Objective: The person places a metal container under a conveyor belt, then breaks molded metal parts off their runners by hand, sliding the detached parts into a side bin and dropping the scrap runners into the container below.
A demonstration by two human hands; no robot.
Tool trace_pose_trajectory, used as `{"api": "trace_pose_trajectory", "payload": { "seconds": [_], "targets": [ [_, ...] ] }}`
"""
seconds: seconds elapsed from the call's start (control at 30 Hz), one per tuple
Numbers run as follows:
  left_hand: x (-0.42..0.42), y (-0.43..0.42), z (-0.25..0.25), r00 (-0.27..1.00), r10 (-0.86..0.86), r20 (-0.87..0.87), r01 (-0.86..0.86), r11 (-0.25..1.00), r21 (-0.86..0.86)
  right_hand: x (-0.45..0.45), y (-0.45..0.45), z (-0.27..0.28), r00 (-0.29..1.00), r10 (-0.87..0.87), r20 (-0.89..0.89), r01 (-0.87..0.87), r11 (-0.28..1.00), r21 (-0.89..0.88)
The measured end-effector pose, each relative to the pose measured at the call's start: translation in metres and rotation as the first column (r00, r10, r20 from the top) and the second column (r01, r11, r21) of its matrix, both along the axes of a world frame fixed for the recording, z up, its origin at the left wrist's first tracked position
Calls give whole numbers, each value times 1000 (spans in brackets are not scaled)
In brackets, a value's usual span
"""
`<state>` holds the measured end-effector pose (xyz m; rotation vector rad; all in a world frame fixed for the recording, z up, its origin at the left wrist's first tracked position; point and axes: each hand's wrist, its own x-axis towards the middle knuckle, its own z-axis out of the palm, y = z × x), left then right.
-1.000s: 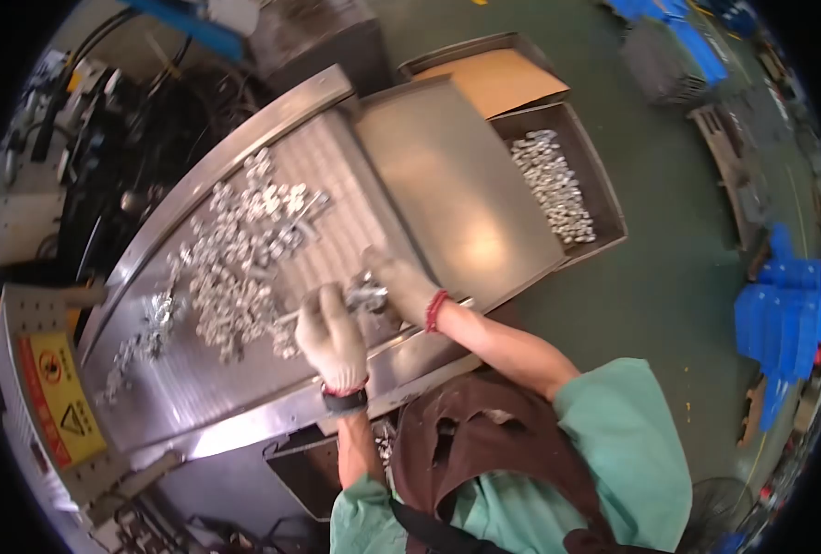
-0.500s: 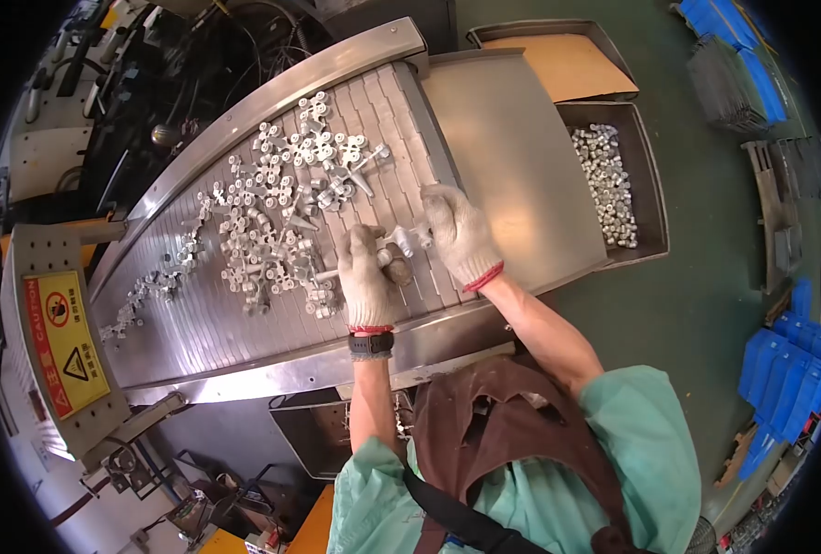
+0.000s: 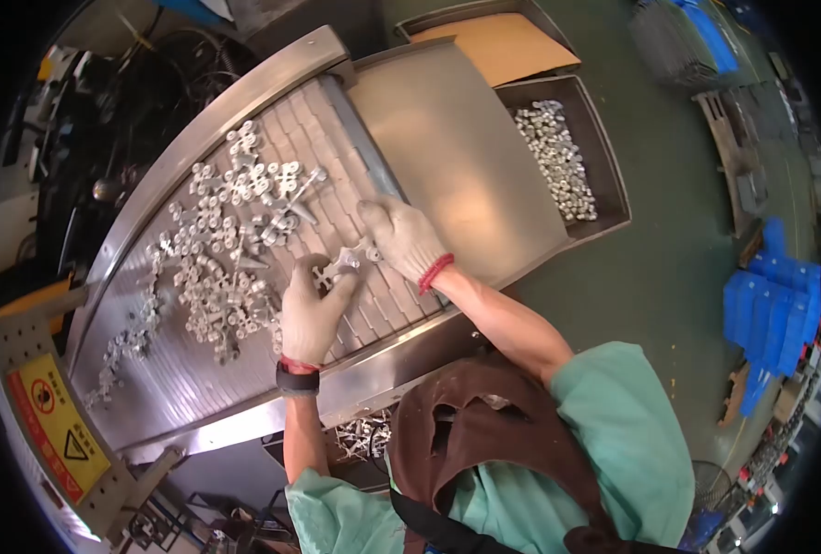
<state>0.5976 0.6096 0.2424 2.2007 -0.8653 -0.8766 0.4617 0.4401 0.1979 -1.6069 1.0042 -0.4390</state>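
Both of my hands wear off-white knit gloves and work over a slatted metal conveyor (image 3: 355, 171). A small branched metal casting (image 3: 348, 258) with rounded ends is pinched between the thumb and fingers of my left hand (image 3: 313, 312). My right hand (image 3: 405, 236) closes on the casting's right end, its fingertips partly hidden. Left of my hands, a loose heap of similar silvery castings (image 3: 215, 300) spreads over the slats, some with pointed stems.
A smooth metal sheet (image 3: 457, 157) slopes off the conveyor's right end. Beyond it stands a bin (image 3: 616, 185) of small metal pieces. Below the near rail, another bin holds thin branched scraps (image 3: 362, 436). A caution sign (image 3: 60, 427) hangs at the left.
The view has shifted, so the conveyor appears further left. My left hand has turned, its thumb and fingers now apart around the casting. My right hand has come closer to it.
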Motion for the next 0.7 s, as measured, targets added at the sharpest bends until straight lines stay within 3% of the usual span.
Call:
{"api": "trace_pose_trajectory", "payload": {
  "seconds": [0.13,0.23,0.27,0.3,0.37,0.4,0.5,0.53,0.57,0.6,0.63,0.67,0.7],
  "targets": [
    [4,2,6,928,-190,320,184,982,48,-2,-5,-14,1000,3,-27,-3,1000,12],
    [16,0,25,785,-370,497,355,926,128,-4,1,2,998,51,-48,-45,993,111],
    [11,-10,47,766,-441,468,378,897,227,0,6,19,995,73,-62,-64,987,146],
    [8,-15,43,775,-459,435,403,888,220,3,10,28,992,98,-73,-84,980,180],
    [3,-20,36,788,-491,371,445,871,206,7,22,14,988,142,-62,-144,989,-25],
    [-2,-21,42,850,-445,281,400,894,202,11,27,7,985,164,-54,-170,977,-128],
    [-5,-6,17,944,-315,102,315,949,20,6,23,22,958,277,75,-256,944,-207],
    [-3,1,2,942,-324,92,333,935,-118,2,20,16,935,331,127,-302,931,-204],
    [-5,6,-3,938,-213,-274,177,973,-150,0,22,16,935,317,160,-285,939,-194],
    [-6,12,-7,793,-83,-604,10,992,-125,-1,23,16,932,307,194,-273,944,-184],
    [-3,13,-5,533,30,-846,-131,990,-48,2,22,18,929,288,232,-250,952,-177],
    [-6,14,-3,594,22,-804,-117,991,-59,1,19,22,926,322,197,-310,946,-92],
    [-15,14,-1,711,40,-702,-134,988,-80,-1,17,27,932,321,166,-301,944,-136]
  ]
}}
